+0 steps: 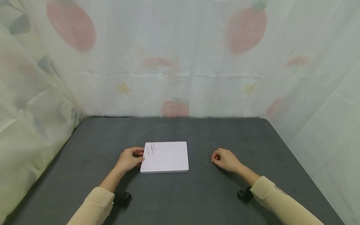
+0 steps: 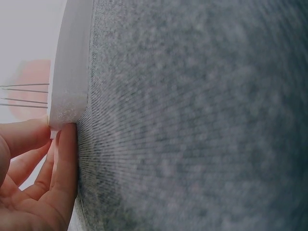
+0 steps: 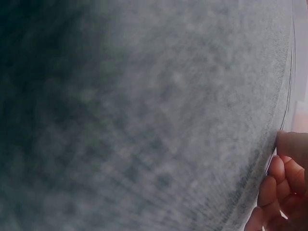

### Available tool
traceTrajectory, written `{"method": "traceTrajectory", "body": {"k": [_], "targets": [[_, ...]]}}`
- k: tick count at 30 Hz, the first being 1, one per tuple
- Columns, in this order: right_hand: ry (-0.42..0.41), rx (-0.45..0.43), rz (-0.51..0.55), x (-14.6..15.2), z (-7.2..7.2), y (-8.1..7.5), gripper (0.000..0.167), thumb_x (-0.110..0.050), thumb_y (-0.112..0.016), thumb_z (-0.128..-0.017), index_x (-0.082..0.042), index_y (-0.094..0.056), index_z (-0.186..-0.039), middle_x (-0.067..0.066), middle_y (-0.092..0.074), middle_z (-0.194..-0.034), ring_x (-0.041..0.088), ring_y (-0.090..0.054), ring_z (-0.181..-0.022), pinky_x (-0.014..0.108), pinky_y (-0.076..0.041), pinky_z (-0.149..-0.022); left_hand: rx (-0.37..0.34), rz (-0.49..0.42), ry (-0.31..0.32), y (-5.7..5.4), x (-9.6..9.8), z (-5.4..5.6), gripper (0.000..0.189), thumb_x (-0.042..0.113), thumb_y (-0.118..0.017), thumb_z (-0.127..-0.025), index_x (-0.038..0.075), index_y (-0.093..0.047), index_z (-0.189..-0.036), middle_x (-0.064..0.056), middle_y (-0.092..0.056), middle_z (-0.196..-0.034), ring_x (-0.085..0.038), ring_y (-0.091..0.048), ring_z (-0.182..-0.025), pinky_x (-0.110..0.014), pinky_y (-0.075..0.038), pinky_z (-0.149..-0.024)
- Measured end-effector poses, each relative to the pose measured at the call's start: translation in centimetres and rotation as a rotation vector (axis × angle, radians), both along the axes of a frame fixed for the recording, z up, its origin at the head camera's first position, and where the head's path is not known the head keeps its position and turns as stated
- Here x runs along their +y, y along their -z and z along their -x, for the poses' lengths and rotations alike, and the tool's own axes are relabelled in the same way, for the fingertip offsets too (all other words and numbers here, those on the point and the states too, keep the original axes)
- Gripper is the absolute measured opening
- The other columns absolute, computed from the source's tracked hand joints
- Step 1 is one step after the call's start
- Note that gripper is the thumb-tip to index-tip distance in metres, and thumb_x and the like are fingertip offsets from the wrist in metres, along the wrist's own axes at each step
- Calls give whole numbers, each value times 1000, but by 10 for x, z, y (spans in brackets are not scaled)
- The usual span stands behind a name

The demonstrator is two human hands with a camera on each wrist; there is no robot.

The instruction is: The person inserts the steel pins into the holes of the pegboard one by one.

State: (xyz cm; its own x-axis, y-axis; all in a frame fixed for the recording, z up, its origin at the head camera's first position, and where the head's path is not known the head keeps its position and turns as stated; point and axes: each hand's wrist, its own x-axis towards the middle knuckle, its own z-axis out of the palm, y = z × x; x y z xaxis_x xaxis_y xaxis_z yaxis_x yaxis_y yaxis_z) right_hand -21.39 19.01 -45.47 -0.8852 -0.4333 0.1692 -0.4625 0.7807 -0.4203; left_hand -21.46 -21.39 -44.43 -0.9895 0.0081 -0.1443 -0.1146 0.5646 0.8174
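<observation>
A white pegboard (image 1: 166,161) with rows of small holes lies flat on the table. Several thin metal needles (image 2: 26,98) stand upright in it near its far left corner. My left hand (image 1: 128,160) grips the board's left edge, thumb on the upper rim and fingers against the side, as the left wrist view shows. To the right of the board, several loose needles (image 1: 199,160) lie scattered on the table. My right hand (image 1: 226,160) is low over the tabletop with curled fingers, its fingertips pinching the end of one needle (image 1: 209,161). The exact contact is partly hidden.
The dark grey table (image 1: 174,200) reaches back to a pale curtain (image 1: 174,62) with fruit prints. Another curtain (image 1: 33,125) hangs along the left edge. Black wrist cameras (image 1: 122,199) are strapped below both sleeves.
</observation>
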Motion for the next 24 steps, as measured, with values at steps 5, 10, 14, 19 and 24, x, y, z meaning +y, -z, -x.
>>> {"method": "traceTrajectory", "body": {"k": [5, 10, 14, 19, 24], "targets": [[-10, -18, 14, 1, -1, 2, 8, -13, -65, -84, -17, -62, -77, -8, -50, -71, 3, -42, -60, 20, -37, -54, 3, -3, 4, 1, 0, -1, 42, 4, -64, -82, 0, -55, -124, -17, -60, -108, -17, -63, -79, -31, -56, -64], [-30, -41, 43, 4, -2, 4, 8, -13, -64, -85, -16, -61, -79, -8, -51, -73, 2, -41, -60, 20, -37, -54, 3, 3, 2, 1, -1, -1, 43, 5, -65, -82, 1, -55, -124, -17, -60, -108, -16, -63, -79, -31, -57, -64], [-45, -57, 61, 3, -2, 2, 7, -14, -64, -85, -17, -61, -79, -8, -52, -74, 2, -42, -62, 21, -38, -55, 6, 5, 1, 2, -1, 0, 43, 5, -65, -82, 1, -55, -124, -17, -59, -108, -17, -63, -79, -31, -57, -64], [-60, -74, 54, -1, -1, -1, 7, -15, -63, -86, -17, -60, -80, -9, -53, -76, 2, -43, -62, 20, -39, -55, 3, -3, -1, 3, -1, 0, 43, 4, -65, -82, 1, -55, -124, -17, -59, -108, -17, -63, -79, -31, -57, -63], [-62, -66, 59, -6, 1, -9, 6, -14, -61, -87, -16, -60, -82, -9, -54, -75, 2, -41, -59, 21, -37, -53, 7, -8, -6, 1, 0, -1, 43, 3, -64, -82, 0, -55, -124, -18, -59, -108, -16, -63, -77, -31, -57, -63]]}}
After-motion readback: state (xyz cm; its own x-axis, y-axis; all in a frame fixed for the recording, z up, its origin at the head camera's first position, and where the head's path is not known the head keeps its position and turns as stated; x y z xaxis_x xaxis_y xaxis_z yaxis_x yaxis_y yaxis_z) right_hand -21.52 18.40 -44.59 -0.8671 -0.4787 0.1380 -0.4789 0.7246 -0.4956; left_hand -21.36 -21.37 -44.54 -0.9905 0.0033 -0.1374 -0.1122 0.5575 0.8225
